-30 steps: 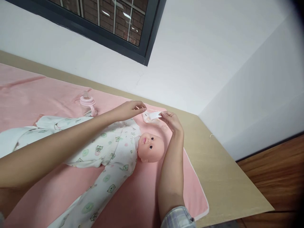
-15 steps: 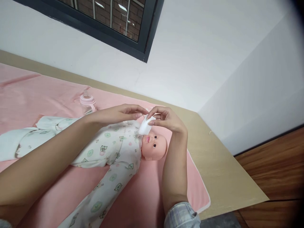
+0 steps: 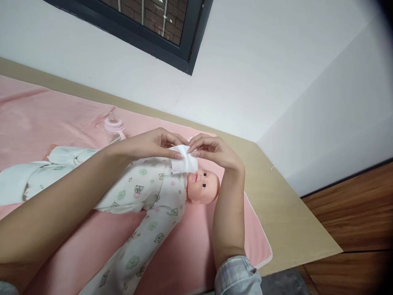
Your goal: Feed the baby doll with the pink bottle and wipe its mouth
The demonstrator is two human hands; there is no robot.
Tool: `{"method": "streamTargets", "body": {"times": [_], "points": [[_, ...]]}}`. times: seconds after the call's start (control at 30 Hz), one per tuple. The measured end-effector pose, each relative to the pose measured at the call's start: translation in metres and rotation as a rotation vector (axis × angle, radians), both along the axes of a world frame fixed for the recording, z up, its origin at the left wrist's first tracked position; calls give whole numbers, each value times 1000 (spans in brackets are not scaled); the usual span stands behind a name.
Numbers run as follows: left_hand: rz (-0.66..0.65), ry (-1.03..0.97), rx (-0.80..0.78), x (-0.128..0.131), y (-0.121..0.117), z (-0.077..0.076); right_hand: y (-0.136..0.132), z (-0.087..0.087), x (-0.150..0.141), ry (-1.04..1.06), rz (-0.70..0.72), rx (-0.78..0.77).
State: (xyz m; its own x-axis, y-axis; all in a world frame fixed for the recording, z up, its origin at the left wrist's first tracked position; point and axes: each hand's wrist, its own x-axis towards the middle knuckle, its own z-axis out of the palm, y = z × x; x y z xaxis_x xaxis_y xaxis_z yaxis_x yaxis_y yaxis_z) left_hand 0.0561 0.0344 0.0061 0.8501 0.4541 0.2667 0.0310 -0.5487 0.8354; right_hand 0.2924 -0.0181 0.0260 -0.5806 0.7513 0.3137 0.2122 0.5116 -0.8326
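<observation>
Between both hands a white tissue (image 3: 185, 163) is pinched and spread, just above the doll's neck and chin. My left hand (image 3: 162, 144) grips its left part, thumb on top. At its right part, my right hand (image 3: 211, 150) has thumb and fingers closed on it. Below lies a baby doll (image 3: 205, 190) on its back, head toward the right, eyes open. It wears a white suit (image 3: 132, 188) printed with small bears and green shapes. The tissue covers some of the doll's collar.
A pink-topped baby bottle (image 3: 114, 125) stands behind my left forearm. The doll lies on a pink sheet (image 3: 190, 237) over a light wooden table (image 3: 276, 221). A white wall and a dark window frame (image 3: 184, 61) rise behind; wood panelling (image 3: 353, 221) is at the right.
The tissue, folded narrow and held mainly by my right hand, is now spread wider. My left hand has closed on its left part.
</observation>
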Motion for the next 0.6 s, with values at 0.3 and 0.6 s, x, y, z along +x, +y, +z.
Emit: {"method": "streamTargets", "body": {"times": [0.3,0.6], "points": [[129,-71,-120,4,-1,-5,2,0,8,-63,-248,78],[87,129,30,20,-8,-15,53,-59,68,251,-380,-247]]}}
